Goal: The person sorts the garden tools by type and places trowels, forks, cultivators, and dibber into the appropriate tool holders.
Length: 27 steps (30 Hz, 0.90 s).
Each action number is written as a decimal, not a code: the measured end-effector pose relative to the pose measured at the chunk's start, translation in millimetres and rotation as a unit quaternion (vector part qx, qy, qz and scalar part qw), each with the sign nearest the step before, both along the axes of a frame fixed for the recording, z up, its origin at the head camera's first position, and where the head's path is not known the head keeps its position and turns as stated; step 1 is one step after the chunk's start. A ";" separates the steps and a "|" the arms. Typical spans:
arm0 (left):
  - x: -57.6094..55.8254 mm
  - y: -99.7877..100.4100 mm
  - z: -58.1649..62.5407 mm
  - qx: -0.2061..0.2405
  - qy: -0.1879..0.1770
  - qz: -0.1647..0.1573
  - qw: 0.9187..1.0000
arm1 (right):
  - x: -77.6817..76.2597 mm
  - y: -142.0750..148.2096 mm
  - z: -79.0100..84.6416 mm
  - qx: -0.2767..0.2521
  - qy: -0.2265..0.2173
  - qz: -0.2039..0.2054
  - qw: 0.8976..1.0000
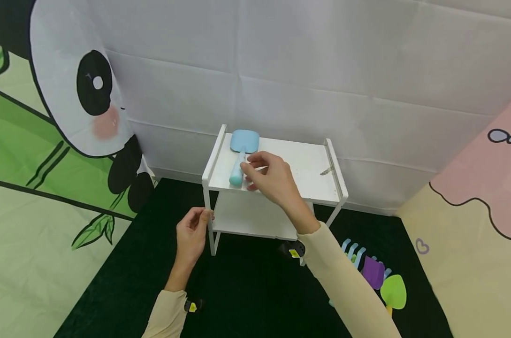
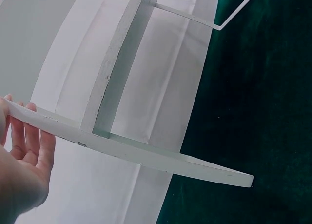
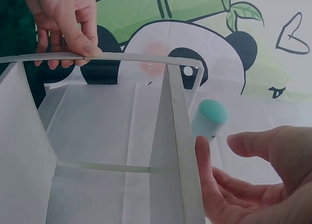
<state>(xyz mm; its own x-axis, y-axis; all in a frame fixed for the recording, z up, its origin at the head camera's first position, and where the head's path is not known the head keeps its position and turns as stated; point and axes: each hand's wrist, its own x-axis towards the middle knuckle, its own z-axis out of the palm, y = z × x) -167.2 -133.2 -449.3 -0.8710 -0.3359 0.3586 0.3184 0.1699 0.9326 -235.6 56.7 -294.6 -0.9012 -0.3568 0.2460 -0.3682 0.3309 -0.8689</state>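
A small white two-tier shelf [image 1: 299, 176] stands against the wall. Flat on its top tier lies a toy shovel with a light blue blade [image 1: 244, 141] and a pale blue handle with a teal end [image 3: 209, 116]. My left hand [image 1: 191, 237] pinches the shelf's front left leg [image 2: 122, 151] between thumb and fingers. Over the top tier, just right of the shovel's handle, is my right hand [image 1: 276, 180]. Its thumb and fingers are spread apart, bent slightly, with nothing held between them in the right wrist view.
On the dark green floor cloth [image 1: 247, 291] to the right lie several toy tools, among them a purple piece [image 1: 373, 272], a lime green shovel [image 1: 393, 292] and a light blue rake [image 1: 353, 251]. Printed fabric walls [image 1: 306, 70] close in the back and sides.
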 end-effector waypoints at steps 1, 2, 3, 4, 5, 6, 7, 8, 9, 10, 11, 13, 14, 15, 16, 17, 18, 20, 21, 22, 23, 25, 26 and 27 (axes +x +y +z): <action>-0.3 0.2 -0.5 -0.002 0.001 0.001 1.000 | 1.3 1.6 -0.4 -0.001 0.003 0.000 1.000; -0.6 0.4 -0.8 -0.004 0.002 0.001 1.000 | 2.5 3.3 -0.9 -0.002 0.006 -0.001 1.000; -0.8 0.6 -1.0 -0.003 0.002 0.002 1.000 | 3.8 5.2 -1.2 -0.002 0.009 -0.002 1.000; -1.0 0.7 -1.3 -0.003 0.003 0.002 1.000 | 5.1 7.2 -1.5 -0.002 0.010 -0.005 1.000; -1.2 0.9 -1.3 -0.005 0.004 0.003 1.000 | 6.4 9.4 -1.7 -0.003 0.011 -0.006 1.000; -1.4 1.1 -1.3 -0.006 0.005 0.002 1.000 | 7.5 11.5 -2.1 -0.003 0.013 -0.009 1.000; -1.7 1.3 -1.5 -0.006 0.004 0.002 1.000 | 8.5 13.6 -2.3 -0.004 0.014 -0.010 1.000; -1.8 1.6 -1.5 -0.006 0.004 0.002 1.000 | 9.3 15.7 -2.8 -0.005 0.014 -0.011 1.000; -2.0 1.7 -1.3 -0.005 0.004 0.002 1.000 | 9.9 17.7 -3.2 -0.007 0.015 -0.012 1.000; -2.2 1.9 -1.1 -0.005 0.003 0.002 1.000 | 10.5 19.7 -3.9 -0.011 0.015 -0.011 1.000; -2.4 2.0 -1.0 -0.005 0.002 0.002 1.000 | 11.1 21.6 -4.5 -0.015 0.015 -0.009 1.000; -2.6 2.1 -1.2 -0.005 0.002 0.003 1.000 | 12.3 25.4 -6.4 -0.025 0.015 -0.001 1.000; -2.6 2.2 -1.3 -0.004 0.002 0.003 1.000 | 13.3 27.4 -7.6 -0.029 0.017 0.003 0.999; -2.7 2.3 -1.4 -0.004 0.003 0.004 1.000 | 14.1 29.3 -8.8 -0.034 0.019 0.008 0.999; -2.8 2.3 -1.6 -0.003 0.003 0.004 1.000 | 15.1 31.2 -10.0 -0.037 0.020 0.012 0.999; -2.7 2.5 -1.6 -0.003 0.004 0.004 1.000 | 16.2 33.1 -11.1 -0.038 0.023 0.016 0.999; -2.7 2.6 -1.7 -0.005 0.005 0.005 1.000 | 17.3 34.8 -12.3 -0.037 0.027 0.019 0.999; -2.6 2.9 -1.6 -0.005 0.007 0.005 1.000 | 19.4 38.3 -14.7 -0.036 0.037 0.023 0.998; -2.6 3.1 -1.6 -0.005 0.008 0.005 1.000 | 20.6 40.0 -15.6 -0.035 0.042 0.023 0.998; -2.7 3.2 -1.6 -0.006 0.008 0.005 1.000 | 24.5 41.3 -12.8 -0.033 0.043 0.022 0.998; -2.6 3.4 -1.6 -0.007 0.009 0.006 1.000 | 28.6 43.0 -10.2 -0.033 0.048 0.021 0.998; -2.9 3.7 -1.7 -0.008 0.008 0.006 1.000 | 37.0 46.6 -4.0 -0.033 0.052 0.020 0.998; -3.0 3.9 -1.8 -0.008 0.008 0.005 1.000 | 41.0 48.6 -1.0 -0.033 0.054 0.019 0.998; -2.9 4.1 -1.9 -0.009 0.007 0.006 1.000 | 44.9 50.7 1.9 -0.033 0.055 0.018 0.998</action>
<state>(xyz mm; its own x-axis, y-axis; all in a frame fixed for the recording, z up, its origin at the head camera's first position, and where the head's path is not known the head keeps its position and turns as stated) -170.1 -129.1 -451.2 -0.8621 -0.3398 0.3758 0.3285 0.1899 0.9252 -190.7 107.4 -292.6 -0.8542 -0.3689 0.3663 -0.4728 0.2584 -0.8424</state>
